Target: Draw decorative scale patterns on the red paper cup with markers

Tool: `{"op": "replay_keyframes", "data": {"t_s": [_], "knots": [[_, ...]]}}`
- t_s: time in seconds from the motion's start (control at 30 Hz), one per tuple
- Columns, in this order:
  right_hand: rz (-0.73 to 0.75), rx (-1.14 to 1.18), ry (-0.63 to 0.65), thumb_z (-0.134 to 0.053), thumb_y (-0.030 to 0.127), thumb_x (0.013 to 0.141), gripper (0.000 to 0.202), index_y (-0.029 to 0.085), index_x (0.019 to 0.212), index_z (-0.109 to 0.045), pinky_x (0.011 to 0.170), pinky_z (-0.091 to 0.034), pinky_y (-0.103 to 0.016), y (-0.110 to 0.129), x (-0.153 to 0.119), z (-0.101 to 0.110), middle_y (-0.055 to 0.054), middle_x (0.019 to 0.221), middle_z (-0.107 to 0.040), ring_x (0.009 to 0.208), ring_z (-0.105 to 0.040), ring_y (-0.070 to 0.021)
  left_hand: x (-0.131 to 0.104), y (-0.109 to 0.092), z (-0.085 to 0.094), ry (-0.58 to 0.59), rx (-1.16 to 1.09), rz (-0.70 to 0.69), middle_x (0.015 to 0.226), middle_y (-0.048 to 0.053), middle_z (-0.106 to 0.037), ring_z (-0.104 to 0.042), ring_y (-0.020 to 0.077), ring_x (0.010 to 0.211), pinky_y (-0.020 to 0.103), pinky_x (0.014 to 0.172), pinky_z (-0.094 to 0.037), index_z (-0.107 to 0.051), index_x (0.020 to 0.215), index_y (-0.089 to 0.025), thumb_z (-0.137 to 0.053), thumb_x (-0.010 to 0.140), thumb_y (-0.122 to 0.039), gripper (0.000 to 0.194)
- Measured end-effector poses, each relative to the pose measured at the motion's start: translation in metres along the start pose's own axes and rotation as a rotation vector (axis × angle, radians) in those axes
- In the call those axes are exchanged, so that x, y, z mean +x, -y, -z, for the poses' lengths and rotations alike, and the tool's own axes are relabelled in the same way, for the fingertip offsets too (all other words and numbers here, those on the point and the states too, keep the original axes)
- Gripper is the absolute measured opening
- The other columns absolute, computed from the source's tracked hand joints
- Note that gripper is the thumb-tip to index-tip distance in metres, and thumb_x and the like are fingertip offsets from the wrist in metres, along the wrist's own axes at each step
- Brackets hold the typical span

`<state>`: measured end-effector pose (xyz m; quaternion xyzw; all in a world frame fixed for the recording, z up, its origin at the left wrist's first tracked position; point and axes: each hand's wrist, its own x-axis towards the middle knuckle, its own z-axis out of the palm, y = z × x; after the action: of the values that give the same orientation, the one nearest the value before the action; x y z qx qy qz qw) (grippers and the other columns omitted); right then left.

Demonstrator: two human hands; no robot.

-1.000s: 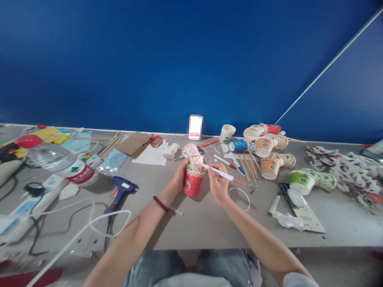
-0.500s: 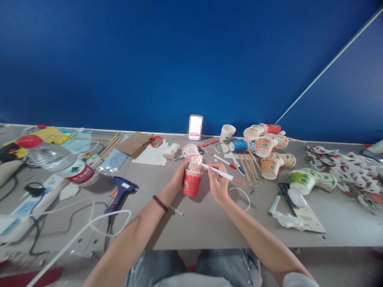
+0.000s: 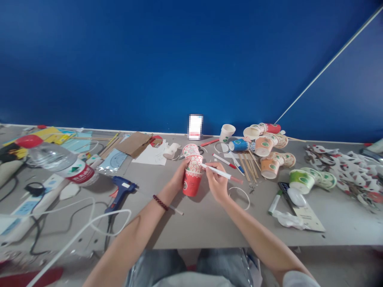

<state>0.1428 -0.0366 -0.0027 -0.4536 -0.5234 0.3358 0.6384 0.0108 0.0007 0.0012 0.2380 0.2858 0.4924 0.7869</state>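
Observation:
My left hand (image 3: 180, 174) is closed around the left side of joined paper cups: a red cup (image 3: 192, 187) at the bottom and red-and-white patterned cups (image 3: 195, 162) above it. In my right hand (image 3: 218, 183) a white marker pen (image 3: 220, 172) with a red end is pinched between thumb and fingers. Its tip is at the right side of the patterned cup, and I cannot tell whether it touches. Behind the cups, a pair of scissors (image 3: 201, 151) is partly hidden. A white paper cup piece (image 3: 172, 150) lies to their left.
Left are a blue glue gun (image 3: 120, 193), a water bottle (image 3: 62, 161), a power strip (image 3: 32, 207) and a loose white cable (image 3: 80, 230). Right lie wooden sticks (image 3: 249, 166), joined orange cups (image 3: 270, 167), a green cup (image 3: 301, 181) and a pile of white cut-outs (image 3: 350, 171). A blue wall (image 3: 191, 63) stands behind.
The marker's red end has dropped slightly and shifted left as my right hand moved a little. My left hand and the cups are almost unmoved.

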Motion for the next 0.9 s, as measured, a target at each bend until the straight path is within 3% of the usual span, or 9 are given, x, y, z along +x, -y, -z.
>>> {"op": "replay_keyframes", "data": {"t_s": [0.4,0.7,0.9], "knots": [[0.017,-0.021,0.02,-0.059,0.031,0.083,0.011,0.021,0.086,-0.06,0.067,-0.05,-0.031,-0.0007,0.0006,0.0018,-0.002,0.079,-0.062,0.074,-0.063,-0.0171,-0.0028,-0.0007,-0.0022,-0.038,0.017,0.012,0.07,0.007,-0.069,-0.061,0.0158,0.057,0.027,0.057,-0.047,-0.068,0.087,-0.011,-0.064,0.076,-0.039,0.031],[0.039,-0.089,0.002,-0.057,0.029,0.081,0.009,0.02,0.079,-0.059,0.055,-0.042,-0.027,0.0016,0.0012,0.0028,0.001,0.068,-0.057,0.058,-0.052,-0.0131,-0.0031,-0.0016,-0.0018,-0.042,0.028,0.01,0.067,0.005,-0.067,-0.059,0.0143,0.055,0.025,0.055,-0.046,-0.068,0.086,-0.011,-0.064,0.076,-0.04,0.031],[0.03,-0.023,-0.011,-0.058,0.034,0.082,0.014,0.021,0.086,-0.058,0.066,-0.051,-0.031,-0.0017,0.0011,0.0021,-0.002,0.078,-0.062,0.072,-0.062,-0.0169,0.0015,0.0013,0.0027,-0.006,0.028,-0.02,0.071,0.005,-0.068,-0.061,0.0144,0.058,0.025,0.058,-0.047,-0.068,0.089,-0.011,-0.063,0.077,-0.038,0.03]]}}
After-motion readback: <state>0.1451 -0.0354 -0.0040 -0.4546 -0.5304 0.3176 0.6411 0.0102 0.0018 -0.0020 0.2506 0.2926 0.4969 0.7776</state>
